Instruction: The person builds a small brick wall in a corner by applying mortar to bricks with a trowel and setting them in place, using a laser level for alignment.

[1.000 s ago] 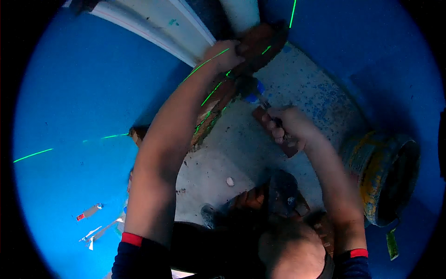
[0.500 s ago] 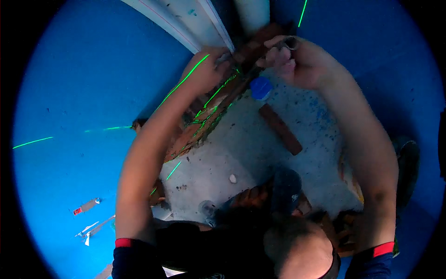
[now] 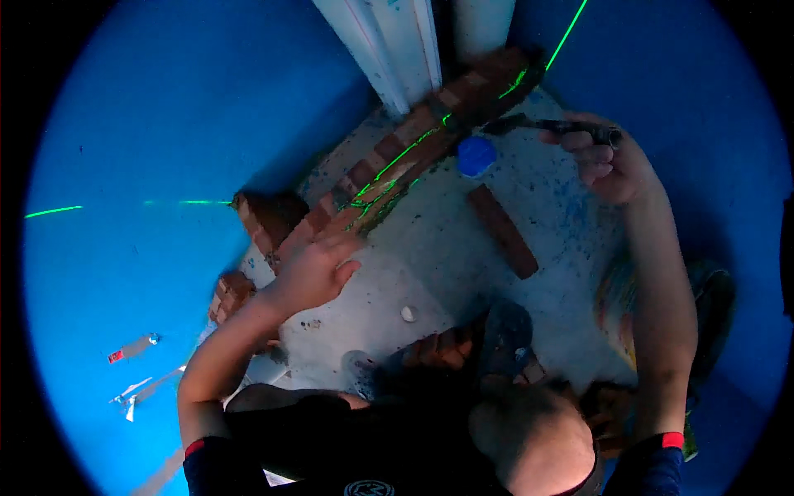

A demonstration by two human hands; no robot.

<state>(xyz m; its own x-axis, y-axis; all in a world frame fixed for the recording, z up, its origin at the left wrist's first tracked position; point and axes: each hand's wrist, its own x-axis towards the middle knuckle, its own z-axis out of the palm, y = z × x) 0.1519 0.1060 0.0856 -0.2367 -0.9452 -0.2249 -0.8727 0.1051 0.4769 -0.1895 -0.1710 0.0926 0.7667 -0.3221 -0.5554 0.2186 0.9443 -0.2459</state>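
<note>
A low red brick wall (image 3: 389,149) runs diagonally from near left to far right, with mortar along its near side. My left hand (image 3: 314,269) reaches to the wall's near end. Its thumb stands apart from the fingers, which stretch toward the bricks with nothing visible in them; contact is hard to judge. My right hand (image 3: 616,169) is closed around the handle of a small dark trowel (image 3: 509,124), blade pointing left toward the wall. Below the blade sits a round blue lid or container (image 3: 476,156). A loose brick (image 3: 503,231) lies on the floor nearer me.
White and grey upright pipes (image 3: 389,58) rise behind the wall. Blue walls (image 3: 165,149) close in on both sides. Green laser lines cross the wall and bricks. More bricks (image 3: 231,296) lie at the left; a small white lump (image 3: 408,314) rests on the grey floor (image 3: 389,273).
My left hand has come back from the wall's far part to its near end. My right hand has moved right and slightly down, and the trowel now shows clearly.
</note>
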